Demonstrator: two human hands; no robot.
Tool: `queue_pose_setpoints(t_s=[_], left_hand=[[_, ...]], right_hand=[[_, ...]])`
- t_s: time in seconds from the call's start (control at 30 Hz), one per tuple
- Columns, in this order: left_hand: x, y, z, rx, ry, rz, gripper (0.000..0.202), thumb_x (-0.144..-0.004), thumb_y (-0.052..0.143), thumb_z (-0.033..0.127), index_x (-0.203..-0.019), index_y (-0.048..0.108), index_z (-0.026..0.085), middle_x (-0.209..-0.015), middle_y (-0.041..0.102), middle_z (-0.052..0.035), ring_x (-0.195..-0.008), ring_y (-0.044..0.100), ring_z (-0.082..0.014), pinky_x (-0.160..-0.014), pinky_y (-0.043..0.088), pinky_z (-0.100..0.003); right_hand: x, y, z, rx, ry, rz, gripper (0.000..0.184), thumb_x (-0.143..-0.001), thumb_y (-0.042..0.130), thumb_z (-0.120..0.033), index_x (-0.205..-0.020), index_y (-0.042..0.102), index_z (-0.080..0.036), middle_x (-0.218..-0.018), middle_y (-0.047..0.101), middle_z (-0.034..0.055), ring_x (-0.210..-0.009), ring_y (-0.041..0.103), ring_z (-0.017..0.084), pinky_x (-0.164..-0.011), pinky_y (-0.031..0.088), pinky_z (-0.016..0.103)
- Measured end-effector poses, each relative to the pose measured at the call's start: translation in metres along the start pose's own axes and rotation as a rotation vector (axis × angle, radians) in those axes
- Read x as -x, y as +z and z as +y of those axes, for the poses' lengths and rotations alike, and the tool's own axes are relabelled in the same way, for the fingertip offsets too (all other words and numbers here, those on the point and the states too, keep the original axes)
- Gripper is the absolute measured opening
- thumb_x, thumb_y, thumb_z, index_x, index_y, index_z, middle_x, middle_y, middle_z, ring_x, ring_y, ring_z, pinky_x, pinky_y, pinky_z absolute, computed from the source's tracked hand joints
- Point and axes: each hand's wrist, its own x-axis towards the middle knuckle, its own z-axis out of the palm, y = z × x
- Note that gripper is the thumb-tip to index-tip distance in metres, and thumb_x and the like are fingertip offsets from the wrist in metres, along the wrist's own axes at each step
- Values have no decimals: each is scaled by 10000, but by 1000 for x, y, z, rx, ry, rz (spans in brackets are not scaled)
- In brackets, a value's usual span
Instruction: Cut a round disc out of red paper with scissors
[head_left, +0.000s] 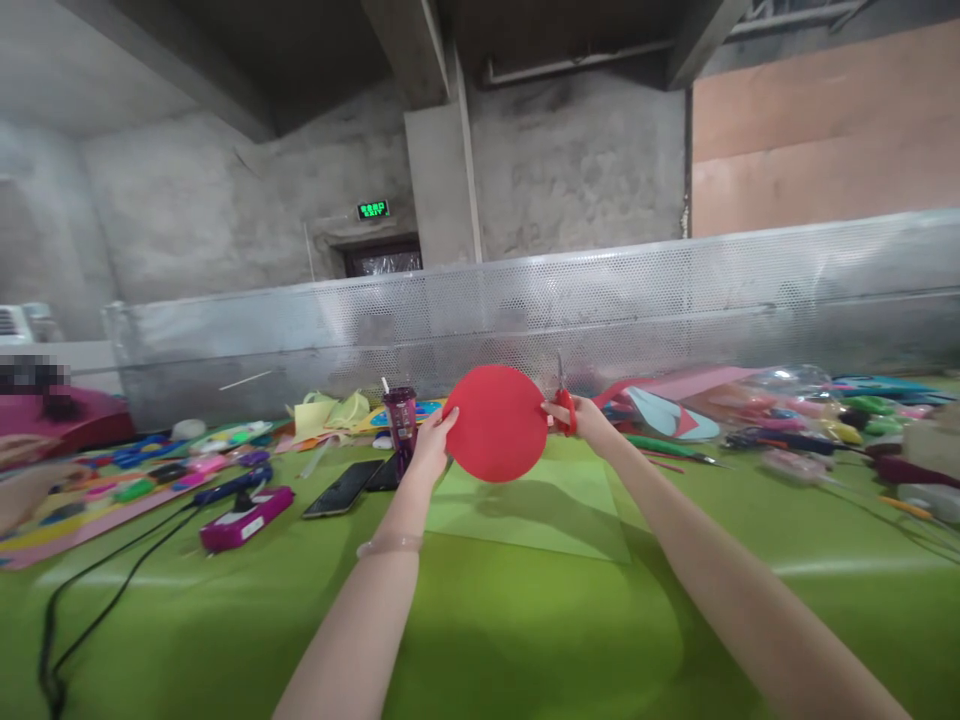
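Note:
A round red disc, which looks like paper or thin foam, is held up in front of me above the table. My left hand pinches its left edge between thumb and fingers. At the right edge, the fingertips of my right hand grip the disc and also hold red-handled scissors, whose blades point upward. Below the disc a light green sheet lies on the green table, with the disc's shadow across it.
A dark phone and a purple cup with a straw stand left of the disc. A purple power strip with black cables lies farther left. Coloured craft pieces crowd both sides. A perforated metal panel runs behind the table.

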Motion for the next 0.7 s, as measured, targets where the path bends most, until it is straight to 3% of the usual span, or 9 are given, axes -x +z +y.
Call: queue_pose_setpoints(t_s=[0.1, 0.23, 0.37, 0.53, 0.63, 0.7], left_hand=[[1, 2, 0, -8, -27, -50, 258, -649, 712, 209, -893, 646, 158, -899, 678, -85, -805, 639, -201, -766, 495, -317], [3, 3, -2, -49, -57, -163, 338, -642, 723, 247, -957, 627, 169, -1001, 651, -104, -825, 632, -195, -671, 509, -268], [4, 0, -5, -202, -160, -225, 340, -636, 723, 286, -931, 631, 144, -960, 660, -121, -715, 636, -179, -566, 505, -248], [0, -3, -8, -262, -84, -105, 382, -618, 722, 316, -945, 631, 142, -948, 665, -111, -733, 636, -185, -567, 504, -251], [-3, -4, -8, -250, 17, -19, 412, -604, 726, 347, -950, 632, 145, -938, 671, -96, -802, 633, -203, -645, 511, -279], [-2, -4, -7, -243, 40, -22, 417, -594, 733, 354, -941, 638, 143, -919, 677, -91, -824, 632, -212, -723, 508, -313]], right_hand=[[4, 3, -4, 18, -27, -8, 279, -586, 724, -384, -663, 581, -158, -576, 567, -12, -498, 514, 100, -527, 455, 239], [6, 6, -7, -71, -25, 85, 303, -584, 717, -406, -695, 574, -163, -632, 598, 6, -540, 547, 120, -532, 466, 249], [5, 6, -7, -111, -64, 170, 311, -562, 729, -406, -698, 574, -172, -644, 614, 9, -555, 563, 133, -534, 475, 251], [4, 5, -5, -61, -9, 79, 287, -591, 715, -399, -706, 580, -174, -605, 612, 9, -523, 569, 136, -535, 486, 268], [3, 2, -3, -2, 14, 38, 279, -587, 720, -392, -674, 582, -166, -595, 599, 8, -488, 544, 113, -529, 480, 253], [3, 1, -3, -6, 19, 51, 287, -580, 723, -397, -670, 576, -167, -582, 582, -1, -481, 530, 105, -527, 477, 248]])
